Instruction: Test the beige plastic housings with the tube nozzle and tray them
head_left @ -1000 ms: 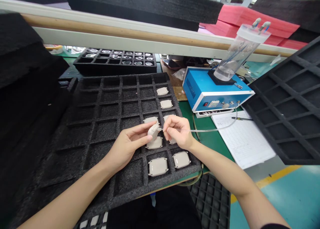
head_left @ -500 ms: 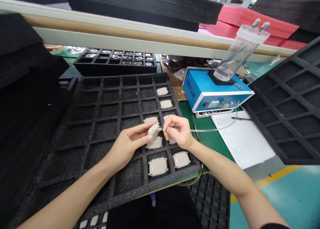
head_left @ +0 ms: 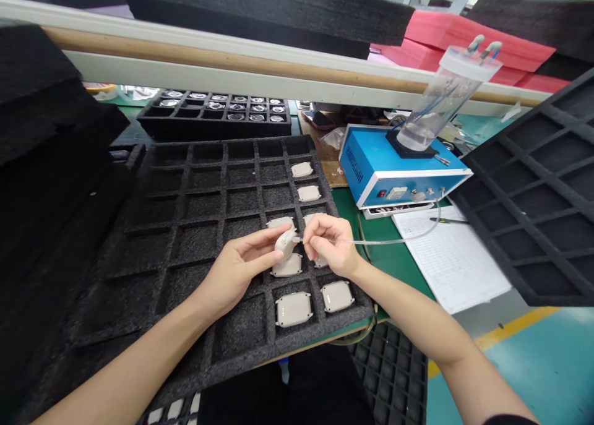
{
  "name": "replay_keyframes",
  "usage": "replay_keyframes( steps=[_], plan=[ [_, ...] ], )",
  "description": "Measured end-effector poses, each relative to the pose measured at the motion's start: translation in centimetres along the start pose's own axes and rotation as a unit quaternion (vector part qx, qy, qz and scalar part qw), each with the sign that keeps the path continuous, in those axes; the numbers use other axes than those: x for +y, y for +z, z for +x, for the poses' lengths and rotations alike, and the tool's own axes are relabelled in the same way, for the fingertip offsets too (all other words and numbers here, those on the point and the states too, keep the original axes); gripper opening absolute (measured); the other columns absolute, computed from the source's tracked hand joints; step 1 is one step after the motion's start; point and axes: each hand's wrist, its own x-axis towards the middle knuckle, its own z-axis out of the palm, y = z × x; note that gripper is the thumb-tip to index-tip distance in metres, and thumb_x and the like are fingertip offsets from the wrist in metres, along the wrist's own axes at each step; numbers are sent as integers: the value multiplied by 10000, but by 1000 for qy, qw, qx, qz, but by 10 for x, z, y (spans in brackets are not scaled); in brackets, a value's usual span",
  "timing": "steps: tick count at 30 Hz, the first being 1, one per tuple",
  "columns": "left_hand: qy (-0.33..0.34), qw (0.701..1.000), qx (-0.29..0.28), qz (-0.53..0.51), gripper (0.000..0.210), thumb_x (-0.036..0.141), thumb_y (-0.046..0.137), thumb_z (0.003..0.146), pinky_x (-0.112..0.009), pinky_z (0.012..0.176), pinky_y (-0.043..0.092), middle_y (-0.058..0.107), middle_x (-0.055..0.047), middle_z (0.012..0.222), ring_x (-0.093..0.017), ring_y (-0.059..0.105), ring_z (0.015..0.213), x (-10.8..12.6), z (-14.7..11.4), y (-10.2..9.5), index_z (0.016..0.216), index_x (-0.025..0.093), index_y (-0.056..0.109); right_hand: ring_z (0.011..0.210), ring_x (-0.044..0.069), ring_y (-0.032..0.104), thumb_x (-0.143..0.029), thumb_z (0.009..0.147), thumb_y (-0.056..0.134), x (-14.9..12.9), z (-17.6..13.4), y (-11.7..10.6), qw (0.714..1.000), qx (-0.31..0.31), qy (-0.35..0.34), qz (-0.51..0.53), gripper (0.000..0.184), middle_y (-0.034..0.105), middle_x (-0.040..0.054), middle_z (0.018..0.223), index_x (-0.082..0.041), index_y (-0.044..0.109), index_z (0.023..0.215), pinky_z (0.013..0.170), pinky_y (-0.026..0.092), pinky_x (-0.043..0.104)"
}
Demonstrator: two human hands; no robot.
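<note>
My left hand (head_left: 245, 259) pinches a beige watch case (head_left: 284, 244) between thumb and fingers, tilted up on its side above a black foam tray (head_left: 245, 211). Closed round the end of a clear tube (head_left: 385, 242) is my right hand (head_left: 330, 242). The pale tip of the tube meets the right edge of the watch case; whether it goes inside is too small to tell. Several more beige cases lie in the tray's right-hand compartments, among them one at the near edge (head_left: 294, 309). Some of them are partly covered by my hands.
Behind my right hand stands a blue machine (head_left: 403, 165) with a clear cylinder (head_left: 431, 103), and the tube runs to its front. A written sheet (head_left: 455, 264) with a pen lies beside it. Foam stacks (head_left: 51, 165) rise at left; another foam tray (head_left: 533, 184) leans at right. A shelf crosses above.
</note>
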Motion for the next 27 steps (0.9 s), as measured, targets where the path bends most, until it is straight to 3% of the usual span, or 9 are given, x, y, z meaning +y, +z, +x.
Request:
replay_keyframes(
  steps=[27],
  plan=[
    [-8, 1000, 7, -7, 385, 239, 780, 678, -357, 1028, 434, 695, -47, 1156, -245, 605, 1133, 0, -1, 2, 1057, 249, 714, 381, 71, 448, -149, 707, 499, 0, -2, 0, 1000, 7, 12, -22, 55, 532, -45, 464, -166, 533, 668, 406, 366, 190]
  ],
)
